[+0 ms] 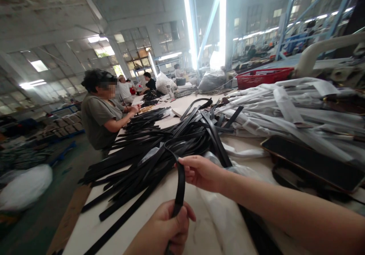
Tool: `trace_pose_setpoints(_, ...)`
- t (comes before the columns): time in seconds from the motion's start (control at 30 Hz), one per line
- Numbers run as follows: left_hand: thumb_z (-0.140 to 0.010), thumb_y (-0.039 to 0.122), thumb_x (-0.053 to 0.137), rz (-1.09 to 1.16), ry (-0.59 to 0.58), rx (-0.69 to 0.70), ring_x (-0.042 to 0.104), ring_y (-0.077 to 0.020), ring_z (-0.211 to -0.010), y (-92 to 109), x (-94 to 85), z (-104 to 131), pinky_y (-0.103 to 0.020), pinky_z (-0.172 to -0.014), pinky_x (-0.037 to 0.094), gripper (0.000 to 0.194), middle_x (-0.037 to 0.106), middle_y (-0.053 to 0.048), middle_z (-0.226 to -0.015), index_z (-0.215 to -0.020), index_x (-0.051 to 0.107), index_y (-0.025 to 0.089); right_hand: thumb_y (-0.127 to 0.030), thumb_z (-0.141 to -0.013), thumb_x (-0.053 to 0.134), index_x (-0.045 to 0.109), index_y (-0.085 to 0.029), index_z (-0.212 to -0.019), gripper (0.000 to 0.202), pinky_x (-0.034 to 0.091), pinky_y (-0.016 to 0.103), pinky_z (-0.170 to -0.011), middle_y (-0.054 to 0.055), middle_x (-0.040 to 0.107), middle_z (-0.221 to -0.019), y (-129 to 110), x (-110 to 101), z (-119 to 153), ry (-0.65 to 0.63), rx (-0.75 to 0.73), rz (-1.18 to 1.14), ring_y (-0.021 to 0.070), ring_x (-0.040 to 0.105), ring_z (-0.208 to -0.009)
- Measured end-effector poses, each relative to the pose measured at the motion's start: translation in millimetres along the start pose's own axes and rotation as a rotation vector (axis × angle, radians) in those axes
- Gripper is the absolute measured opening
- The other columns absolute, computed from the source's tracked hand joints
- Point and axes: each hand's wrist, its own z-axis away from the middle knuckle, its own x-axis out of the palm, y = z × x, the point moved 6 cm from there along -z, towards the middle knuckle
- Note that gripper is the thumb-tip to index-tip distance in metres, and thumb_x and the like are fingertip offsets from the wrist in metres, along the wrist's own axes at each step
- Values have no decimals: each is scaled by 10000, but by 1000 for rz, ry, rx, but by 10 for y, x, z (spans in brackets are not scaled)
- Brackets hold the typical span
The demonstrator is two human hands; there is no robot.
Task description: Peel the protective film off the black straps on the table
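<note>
Strap, black and narrow, is held by both hands above the near part of a pale desk. Left grip is clamped on its lower stretch at near centre, thumb laid across the face. Right grip, farther off and slightly to the right, is closed on the same strap, pinched between thumb and fingers. Between the two, the strap is held nearly upright; beyond the right grip it is curved back into a pile of black straps. Its far end cannot be told from the others. The pile is spread over the left and middle of the desk, many ends pointed toward the left edge. White-wrapped strips are heaped to the right, with a red basket seen behind them. A dark flat panel is seen at near right. At far left, a co-worker is seen beside the desk, both hands held over small gold-coloured pieces.
</note>
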Motion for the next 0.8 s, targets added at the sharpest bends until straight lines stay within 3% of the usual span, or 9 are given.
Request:
trace_pose_setpoints(0.1,-677,558,747,-32,38,7,184,-35,-468,17,-31,3,-221,-466,94,467,300,94,-537,-778,528,158,-319,-652,824,531,-124,-536,370,182,200,-454,-90,319,-473,-12,26,14,-57,-27,124,32,239,-457)
trace_pose_setpoints(0.17,-678,570,740,-50,85,64,170,-43,-484,76,-77,11,-224,-472,108,475,274,99,-540,-781,509,168,-338,-627,833,532,-125,-502,390,219,213,-461,-67,400,-472,34,111,57,-129,-80,299,41,313,-457)
trace_pose_setpoints(0.3,-699,604,699,-104,47,67,135,-48,-484,86,-78,38,-231,-468,92,484,252,102,-538,-792,505,171,-390,-650,814,676,-99,-761,340,269,208,-478,-24,545,-590,201,208,99,-251,24,314,54,408,-486)
trace_pose_setpoints(0.37,-701,635,673,-135,-22,5,148,-46,-464,13,-43,41,-235,-457,82,495,255,101,-520,-769,498,177,-411,-717,767,646,-109,-827,343,211,186,-455,-71,441,-543,200,130,54,-185,86,111,27,298,-452)
trace_pose_setpoints(0.47,-667,663,679,-206,-59,-84,198,-49,-443,-91,-36,29,-242,-439,87,522,304,92,-510,-765,502,182,-369,-719,771,492,-152,-685,355,139,179,-431,-111,305,-493,128,-18,-36,-70,78,-88,25,198,-434)
trace_pose_setpoints(0.53,-664,646,695,-205,-13,-72,197,-50,-455,-85,-65,13,-238,-445,96,518,304,94,-522,-783,502,180,-297,-657,817,414,-174,-654,421,114,186,-424,-117,315,-477,82,-77,-62,-10,18,-50,23,198,-418)
trace_pose_setpoints(0.63,-692,580,719,-134,96,56,163,-53,-491,34,-108,8,-227,-467,107,476,266,101,-550,-781,477,180,-278,-601,848,464,-166,-670,406,126,195,-426,-110,395,-491,70,-50,-18,25,-71,111,17,241,-408)
trace_pose_setpoints(0.7,-690,547,740,-110,126,129,155,-55,-502,102,-101,21,-224,-469,114,464,256,100,-562,-771,466,181,-291,-586,857,530,-139,-652,367,159,203,-431,-79,472,-510,117,48,37,-53,-64,260,22,303,-424)
trace_pose_setpoints(0.8,-656,537,771,-132,80,127,165,-53,-489,98,-39,43,-224,-455,126,475,273,100,-549,-767,475,182,-345,-621,839,616,-103,-701,339,176,212,-435,-44,514,-532,241,184,106,-263,97,302,34,341,-444)
